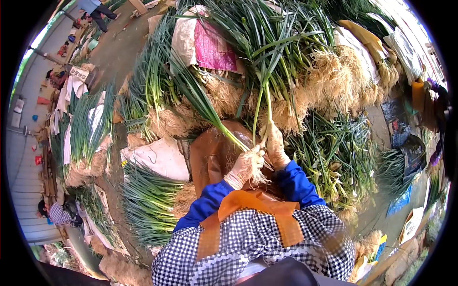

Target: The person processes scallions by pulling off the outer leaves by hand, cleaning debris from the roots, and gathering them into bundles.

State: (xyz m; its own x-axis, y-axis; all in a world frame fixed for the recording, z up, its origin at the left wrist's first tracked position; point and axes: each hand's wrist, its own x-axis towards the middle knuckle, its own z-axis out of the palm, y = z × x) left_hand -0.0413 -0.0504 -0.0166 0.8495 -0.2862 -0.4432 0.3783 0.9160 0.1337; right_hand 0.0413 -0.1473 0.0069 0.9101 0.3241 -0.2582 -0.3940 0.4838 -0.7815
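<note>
My left hand [247,166], in a pale, dirt-smeared glove, is closed around the root end of green onions [230,134] whose long leaves slant up to the left. My right hand [275,144], gloved too, grips the white lower part of another green onion [268,102], its leaves pointing away from me. Both hands meet over my lap, almost touching. Pale stringy roots [257,176] hang between and below them. A brown apron [207,155] covers my knees. Fingertips are partly hidden by roots and stalks.
A large heap of green onions [305,71] with roots towards me lies ahead. Loose leaves and trimmings [334,157] are piled at right. A neat bundle [150,200] lies at left beside a white sack [162,159]. Other people [59,213] are farther off at left.
</note>
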